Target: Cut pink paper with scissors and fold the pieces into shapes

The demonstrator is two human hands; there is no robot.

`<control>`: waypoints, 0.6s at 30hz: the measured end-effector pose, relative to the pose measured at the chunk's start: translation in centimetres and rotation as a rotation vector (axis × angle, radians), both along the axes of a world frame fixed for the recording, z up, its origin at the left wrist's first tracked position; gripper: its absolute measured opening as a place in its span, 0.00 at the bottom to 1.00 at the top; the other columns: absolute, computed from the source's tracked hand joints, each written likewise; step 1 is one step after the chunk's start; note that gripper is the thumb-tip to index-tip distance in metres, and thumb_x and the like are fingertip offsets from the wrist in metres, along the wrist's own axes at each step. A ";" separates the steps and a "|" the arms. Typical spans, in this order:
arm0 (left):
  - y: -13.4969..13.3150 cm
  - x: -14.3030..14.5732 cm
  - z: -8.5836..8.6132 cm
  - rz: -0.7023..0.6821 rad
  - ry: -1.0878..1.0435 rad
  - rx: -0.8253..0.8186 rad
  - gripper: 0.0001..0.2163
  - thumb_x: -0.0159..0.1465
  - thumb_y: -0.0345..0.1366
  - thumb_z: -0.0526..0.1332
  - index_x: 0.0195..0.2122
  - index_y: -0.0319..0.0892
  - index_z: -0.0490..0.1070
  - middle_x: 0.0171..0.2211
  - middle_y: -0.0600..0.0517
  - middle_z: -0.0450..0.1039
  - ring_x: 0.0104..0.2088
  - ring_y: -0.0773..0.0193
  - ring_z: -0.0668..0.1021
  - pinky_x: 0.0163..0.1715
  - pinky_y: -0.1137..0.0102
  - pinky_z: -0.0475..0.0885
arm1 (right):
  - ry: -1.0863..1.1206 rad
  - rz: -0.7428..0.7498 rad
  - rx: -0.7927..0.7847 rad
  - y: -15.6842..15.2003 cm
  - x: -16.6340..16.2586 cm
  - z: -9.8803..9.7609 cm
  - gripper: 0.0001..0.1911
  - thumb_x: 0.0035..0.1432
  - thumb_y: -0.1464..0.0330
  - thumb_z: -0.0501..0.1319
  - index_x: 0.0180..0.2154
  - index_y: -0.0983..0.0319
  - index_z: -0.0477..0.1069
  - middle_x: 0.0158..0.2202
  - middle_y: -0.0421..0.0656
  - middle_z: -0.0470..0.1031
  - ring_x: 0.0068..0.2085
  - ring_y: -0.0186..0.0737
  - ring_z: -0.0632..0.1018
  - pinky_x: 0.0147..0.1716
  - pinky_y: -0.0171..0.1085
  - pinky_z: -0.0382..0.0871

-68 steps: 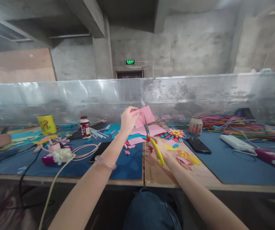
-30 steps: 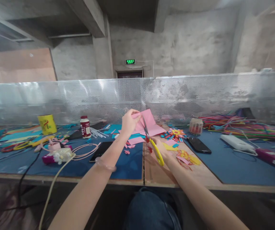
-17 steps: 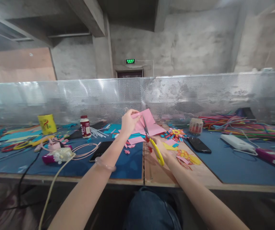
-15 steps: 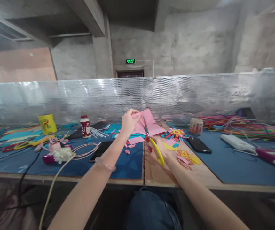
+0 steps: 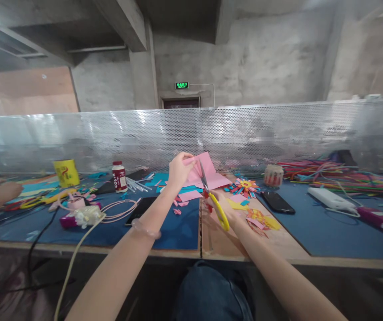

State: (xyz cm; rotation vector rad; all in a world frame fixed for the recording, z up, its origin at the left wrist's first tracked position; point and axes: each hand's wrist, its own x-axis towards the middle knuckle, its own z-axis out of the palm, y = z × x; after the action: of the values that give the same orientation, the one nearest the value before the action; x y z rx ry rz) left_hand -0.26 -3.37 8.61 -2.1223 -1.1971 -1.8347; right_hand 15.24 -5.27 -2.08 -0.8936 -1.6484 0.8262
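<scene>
My left hand (image 5: 180, 170) pinches a folded sheet of pink paper (image 5: 206, 163) by its left side, holding it up above the table. In my right hand (image 5: 223, 206) is a pair of scissors (image 5: 223, 217) with yellow and red handles. Its blades point up and away from me, lying against the pink paper close to my left fingers. Whether the blades are fully closed is hard to tell. Below the paper lie pink scraps (image 5: 177, 211) and blue paper (image 5: 161, 179). Just right of the scissors sits a colourful paper flower (image 5: 246, 186).
A bottle (image 5: 119, 176), a yellow can (image 5: 66, 173) and a power strip (image 5: 83, 216) with cables stand to the left. A co-worker's hand (image 5: 7, 192) is at the far left. On the right are a black phone (image 5: 277, 202), a toothpick jar (image 5: 273, 176) and pipe cleaners (image 5: 341, 178).
A co-worker's hands and forearm have come into view at the far left edge. My own hands, the scissors and the pink paper are nearly still.
</scene>
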 end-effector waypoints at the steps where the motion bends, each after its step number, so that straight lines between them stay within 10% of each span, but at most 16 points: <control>1: 0.0 0.0 0.0 0.000 -0.002 -0.002 0.05 0.54 0.34 0.61 0.32 0.43 0.70 0.34 0.52 0.75 0.38 0.61 0.75 0.40 0.67 0.67 | 0.000 0.002 0.000 0.0 0.0 0.0 0.14 0.47 0.64 0.61 0.36 0.66 0.70 0.29 0.45 0.72 0.35 0.41 0.72 0.34 0.37 0.64; 18: 0.3 0.0 0.1 -0.020 -0.011 -0.022 0.05 0.53 0.34 0.62 0.31 0.42 0.70 0.35 0.51 0.75 0.39 0.60 0.75 0.41 0.66 0.66 | -0.004 0.021 -0.008 0.0 -0.2 0.0 0.14 0.47 0.63 0.60 0.35 0.65 0.69 0.26 0.43 0.70 0.30 0.37 0.70 0.30 0.35 0.64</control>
State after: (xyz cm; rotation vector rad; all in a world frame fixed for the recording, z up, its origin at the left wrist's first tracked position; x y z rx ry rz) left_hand -0.27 -3.10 8.68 -2.1470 -1.2085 -1.8519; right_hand 15.03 -5.27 -2.07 -0.8852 -1.6619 0.8461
